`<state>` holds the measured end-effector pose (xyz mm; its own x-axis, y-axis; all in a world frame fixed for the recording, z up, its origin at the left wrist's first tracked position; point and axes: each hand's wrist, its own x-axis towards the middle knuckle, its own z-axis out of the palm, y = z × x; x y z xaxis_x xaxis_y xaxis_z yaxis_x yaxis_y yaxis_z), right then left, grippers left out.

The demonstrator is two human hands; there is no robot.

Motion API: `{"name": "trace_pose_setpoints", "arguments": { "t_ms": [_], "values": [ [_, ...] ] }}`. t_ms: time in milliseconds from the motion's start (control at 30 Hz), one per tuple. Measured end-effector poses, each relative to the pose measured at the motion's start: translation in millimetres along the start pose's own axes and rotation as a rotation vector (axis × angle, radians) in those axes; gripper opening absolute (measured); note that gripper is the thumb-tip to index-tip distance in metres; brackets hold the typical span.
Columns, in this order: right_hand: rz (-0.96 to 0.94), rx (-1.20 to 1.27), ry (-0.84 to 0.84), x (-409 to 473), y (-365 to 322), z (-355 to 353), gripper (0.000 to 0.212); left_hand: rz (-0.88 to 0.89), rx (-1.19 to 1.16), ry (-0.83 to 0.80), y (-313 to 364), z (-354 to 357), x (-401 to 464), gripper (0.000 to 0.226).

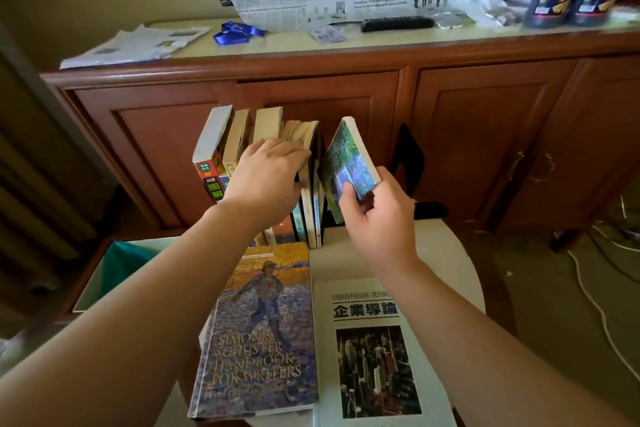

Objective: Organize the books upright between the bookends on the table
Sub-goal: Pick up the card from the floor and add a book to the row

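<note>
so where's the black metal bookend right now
In the head view the black metal bookend stands at the right end of the table, just right of the tilted green-covered paperback held in the right hand.

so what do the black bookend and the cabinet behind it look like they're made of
The black bookend looks like thin sheet metal with a matte black coat: flat, slim upright, bent foot. The cabinet looks like reddish-brown wood or veneer with a semi-gloss varnish and panelled doors; which one is unclear.
</note>
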<state>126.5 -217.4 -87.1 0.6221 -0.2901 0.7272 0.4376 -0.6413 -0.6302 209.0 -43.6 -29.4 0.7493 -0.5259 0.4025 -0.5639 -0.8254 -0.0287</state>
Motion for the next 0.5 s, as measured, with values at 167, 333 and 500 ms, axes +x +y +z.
{"name": "trace_pose_setpoints", "arguments": {
  "t_ms": [167,333,500],
  "values": [
    [-0.041,-0.181,0.010,1.9,2.1,26.7,0.018,-0.010,-0.035,-0.004,-0.2,-2.7,-1.5,0.055],
    [0.070,-0.234,-0.095,1.8,8.4,50.0,0.015,-0.018,-0.063,-0.007,-1.8,-3.0,-1.3,0.058],
    [0.219,-0.184,-0.303,2.5,13.2,53.8,0.058,-0.003,-0.058,-0.011,-4.7,-0.8,-2.1,0.060]
  ]
}}
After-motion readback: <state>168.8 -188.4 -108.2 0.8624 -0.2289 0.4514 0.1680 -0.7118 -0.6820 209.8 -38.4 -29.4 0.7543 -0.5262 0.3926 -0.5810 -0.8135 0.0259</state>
